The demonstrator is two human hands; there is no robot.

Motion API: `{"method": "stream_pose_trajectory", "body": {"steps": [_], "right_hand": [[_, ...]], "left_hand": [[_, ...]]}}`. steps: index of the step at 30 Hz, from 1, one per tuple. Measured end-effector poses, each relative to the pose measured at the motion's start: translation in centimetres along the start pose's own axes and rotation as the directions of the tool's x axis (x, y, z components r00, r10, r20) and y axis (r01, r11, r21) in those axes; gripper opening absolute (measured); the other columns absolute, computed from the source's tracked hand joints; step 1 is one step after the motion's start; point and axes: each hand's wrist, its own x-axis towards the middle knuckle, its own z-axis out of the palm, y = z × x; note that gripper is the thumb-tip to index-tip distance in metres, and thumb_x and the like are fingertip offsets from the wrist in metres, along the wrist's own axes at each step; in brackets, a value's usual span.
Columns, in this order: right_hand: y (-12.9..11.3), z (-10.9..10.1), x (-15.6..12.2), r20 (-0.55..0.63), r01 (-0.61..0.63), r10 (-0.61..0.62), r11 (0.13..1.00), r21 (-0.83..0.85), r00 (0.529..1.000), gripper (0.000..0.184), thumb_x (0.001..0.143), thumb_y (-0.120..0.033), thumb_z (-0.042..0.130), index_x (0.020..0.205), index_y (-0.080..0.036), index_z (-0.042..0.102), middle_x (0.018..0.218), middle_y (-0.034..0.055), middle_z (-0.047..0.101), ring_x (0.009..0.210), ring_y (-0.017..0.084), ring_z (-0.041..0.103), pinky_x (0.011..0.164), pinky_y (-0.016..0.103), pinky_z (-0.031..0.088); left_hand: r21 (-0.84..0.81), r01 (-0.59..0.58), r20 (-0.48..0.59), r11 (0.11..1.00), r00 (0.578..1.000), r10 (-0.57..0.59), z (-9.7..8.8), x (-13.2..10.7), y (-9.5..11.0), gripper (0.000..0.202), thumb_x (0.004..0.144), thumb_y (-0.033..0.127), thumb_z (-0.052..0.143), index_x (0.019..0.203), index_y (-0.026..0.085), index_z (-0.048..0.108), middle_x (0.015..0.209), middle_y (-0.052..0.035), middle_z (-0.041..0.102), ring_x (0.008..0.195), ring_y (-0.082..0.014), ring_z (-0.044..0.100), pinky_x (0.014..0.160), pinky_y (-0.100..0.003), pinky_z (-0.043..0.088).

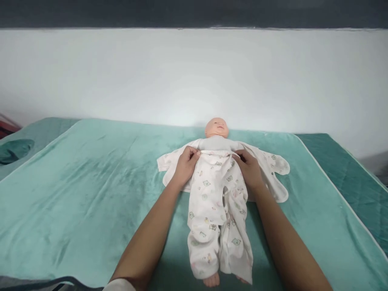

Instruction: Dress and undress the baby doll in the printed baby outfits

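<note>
A baby doll [217, 127] lies on its back, head toward the wall and feet toward me. White printed pants [209, 194] cover its legs and reach up over the belly, with toes showing below the hems. My left hand [187, 163] pinches the waistband at its left corner. At the opposite corner, my right hand [249, 167] has its fingers closed on the same waistband. Under the doll, a white printed jacket [277, 190] is spread open, its sleeves reaching out to both sides. A dark gap shows at the crotch of the pants.
A light green blanket [75, 182] with pale edging covers the bed. Darker green quilted bedding [351, 182] shows at the right. Behind the doll stands a white wall [151, 76]. A dark strap or cable [60, 279] lies at the lower left edge.
</note>
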Motion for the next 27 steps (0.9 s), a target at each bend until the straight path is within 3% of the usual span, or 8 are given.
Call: {"method": "stream_pose_trajectory", "body": {"steps": [7,11,13,17,23,27], "right_hand": [[1.4,0.7,2.7,-0.001,-0.066,0.066,0.998,-0.004,0.998,0.034,0.081,-0.055,0.062,0.088,-0.022,0.068,0.073,-0.0010,0.064,0.070,0.018,0.054,0.069,0.030,0.039],[1.7,0.9,4.9,0.030,-0.195,0.196,0.981,-0.010,0.980,0.037,0.073,-0.057,0.066,0.072,-0.021,0.065,0.068,-0.0006,0.062,0.068,0.017,0.051,0.066,0.030,0.039],[1.6,1.2,5.4,-0.001,-0.239,0.239,0.971,-0.004,0.971,0.039,0.069,-0.059,0.068,0.066,-0.021,0.061,0.063,-0.0004,0.060,0.066,0.017,0.050,0.065,0.030,0.039],[1.2,1.8,4.0,-0.129,-0.245,0.249,0.969,0.040,0.960,0.041,0.067,-0.061,0.069,0.068,-0.022,0.058,0.068,0.0004,0.061,0.072,0.019,0.053,0.068,0.030,0.041],[0.7,0.7,0.9,-0.131,-0.197,0.206,0.977,0.077,0.970,0.043,0.069,-0.061,0.073,0.077,-0.021,0.061,0.079,0.0016,0.065,0.074,0.018,0.054,0.069,0.029,0.043],[1.4,-0.3,0.1,-0.076,-0.247,0.258,0.960,0.128,0.963,0.049,0.069,-0.066,0.074,0.080,-0.020,0.061,0.073,-0.0015,0.061,0.066,0.015,0.049,0.060,0.027,0.039]], "left_hand": [[0.082,0.029,-0.101,0.996,0.995,-0.021,1.1,2.0,-0.2,0.020,0.098,0.032,0.053,0.082,0.021,0.047,0.079,0.0021,0.051,0.079,-0.0153,0.049,0.074,-0.027,0.038],[0.067,0.155,-0.140,0.986,0.980,-0.144,1.8,3.6,-0.1,0.019,0.097,0.031,0.053,0.081,0.021,0.048,0.077,0.0019,0.052,0.077,-0.0160,0.048,0.073,-0.028,0.036],[0.061,0.196,-0.188,0.979,0.965,-0.181,2.3,3.8,-0.2,0.019,0.095,0.030,0.054,0.080,0.022,0.047,0.076,0.0018,0.052,0.077,-0.0167,0.048,0.073,-0.029,0.036],[0.094,0.172,-0.242,0.981,0.959,-0.145,2.8,2.4,-0.5,0.019,0.091,0.030,0.059,0.079,0.023,0.046,0.075,0.0022,0.054,0.078,-0.0175,0.050,0.076,-0.029,0.037],[0.138,0.098,-0.155,0.986,0.985,-0.076,2.0,-0.3,-0.8,0.010,0.086,0.027,0.059,0.078,0.022,0.057,0.077,0.0012,0.061,0.078,-0.0168,0.054,0.077,-0.029,0.040],[0.033,0.111,0.051,0.993,0.992,-0.112,0.3,-0.9,-0.9,0.010,0.084,0.029,0.058,0.079,0.020,0.056,0.074,0.0026,0.057,0.069,-0.0131,0.050,0.066,-0.025,0.039]]}}
